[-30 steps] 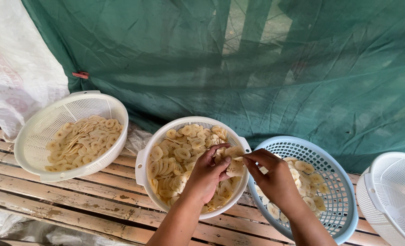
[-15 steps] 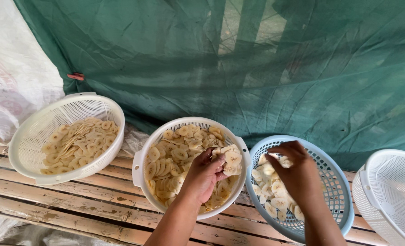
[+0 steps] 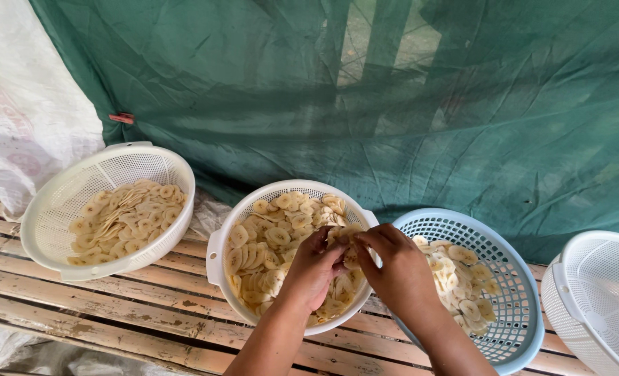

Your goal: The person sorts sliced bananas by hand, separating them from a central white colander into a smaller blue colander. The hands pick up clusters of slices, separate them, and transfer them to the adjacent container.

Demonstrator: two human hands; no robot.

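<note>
Pale yellow banana slices (image 3: pixel 271 244) showing in white perforated baskets (image 3: pixel 52 216); one basket (image 3: pixel 511 278) looking light blue, mesh-patterned. Dark green netting (image 3: pixel 393 104) hanging behind, white sack (image 3: pixel 17 104) left, worktop (image 3: pixel 114 306) showing weathered tan slats.

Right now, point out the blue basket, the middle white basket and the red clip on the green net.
blue basket (image 3: pixel 511 278), head view, bare mesh wall at its right side.
middle white basket (image 3: pixel 281 191), head view, far rim.
red clip (image 3: pixel 122 118), head view, middle of the clip.
</note>
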